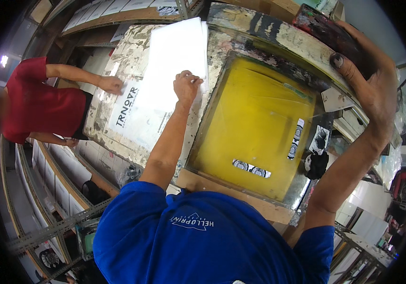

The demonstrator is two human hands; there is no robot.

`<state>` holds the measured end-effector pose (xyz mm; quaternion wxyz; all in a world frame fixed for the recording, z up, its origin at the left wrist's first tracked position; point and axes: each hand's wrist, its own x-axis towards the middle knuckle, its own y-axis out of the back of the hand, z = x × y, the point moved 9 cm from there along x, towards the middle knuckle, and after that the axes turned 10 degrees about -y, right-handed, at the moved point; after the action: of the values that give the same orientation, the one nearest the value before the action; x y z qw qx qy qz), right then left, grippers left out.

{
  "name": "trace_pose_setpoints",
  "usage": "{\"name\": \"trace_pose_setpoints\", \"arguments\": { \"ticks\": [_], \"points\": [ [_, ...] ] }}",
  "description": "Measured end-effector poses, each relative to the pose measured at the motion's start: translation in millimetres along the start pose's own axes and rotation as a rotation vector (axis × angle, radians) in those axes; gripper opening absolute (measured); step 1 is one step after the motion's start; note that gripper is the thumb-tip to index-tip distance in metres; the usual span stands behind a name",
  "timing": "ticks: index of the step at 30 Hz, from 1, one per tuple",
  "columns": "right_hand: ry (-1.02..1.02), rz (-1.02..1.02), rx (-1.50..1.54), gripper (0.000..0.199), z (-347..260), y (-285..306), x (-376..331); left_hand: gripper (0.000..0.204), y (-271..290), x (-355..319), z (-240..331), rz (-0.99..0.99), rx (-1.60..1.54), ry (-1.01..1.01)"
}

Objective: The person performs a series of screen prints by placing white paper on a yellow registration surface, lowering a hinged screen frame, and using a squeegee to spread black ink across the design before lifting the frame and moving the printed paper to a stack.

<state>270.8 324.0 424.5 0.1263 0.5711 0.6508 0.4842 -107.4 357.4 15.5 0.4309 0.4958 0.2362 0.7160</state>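
Over the right edge of a stack of white sheets point(172, 52), my left hand point(186, 87) has its fingers curled together. Whether a sheet is pinched in them I cannot make out. My right hand point(371, 90) is raised at the far right, wrapped around a dark, ink-stained block point(330, 35) with red patches. Its thumb is smeared with black; the other fingers are mostly hidden behind. Between my arms lies a screen-printing frame point(255, 113) with yellow mesh, carrying two patterned strips of tape point(251, 168). Left of the stack, a white sheet with black lettering point(127, 111) lies on the paint-flecked table point(101, 113).
A co-worker in a red shirt point(47, 102) stands at the left, one hand point(111, 85) beside the lettered sheet. Metal shelving point(56, 234) holding boards and white sheets runs along the lower left. A black-stained cloth point(315, 164) rests by the frame's right edge.
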Motion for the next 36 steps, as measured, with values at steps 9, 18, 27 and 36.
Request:
{"name": "trace_pose_setpoints", "arguments": {
  "ticks": [9, 18, 27, 36],
  "points": [
    [0.012, -0.028, -0.037, 0.06, 8, -1, 4, 0.013, 15, -6, 18, -0.043, -0.398, 0.145],
    [0.068, 0.134, 0.056, 0.048, -40, -2, -10, 0.066, -11, -116, 138, -0.715, -0.098, -0.313],
    [-0.078, 0.021, 0.078, 0.053, -28, 14, 2, 0.067, -78, -134, 259, -0.724, -0.323, -0.697],
    [0.154, 0.207, -0.079, 0.056, -42, 16, -24, 0.071, -82, -164, 308, -0.862, -0.32, -0.792]
  ]
}}
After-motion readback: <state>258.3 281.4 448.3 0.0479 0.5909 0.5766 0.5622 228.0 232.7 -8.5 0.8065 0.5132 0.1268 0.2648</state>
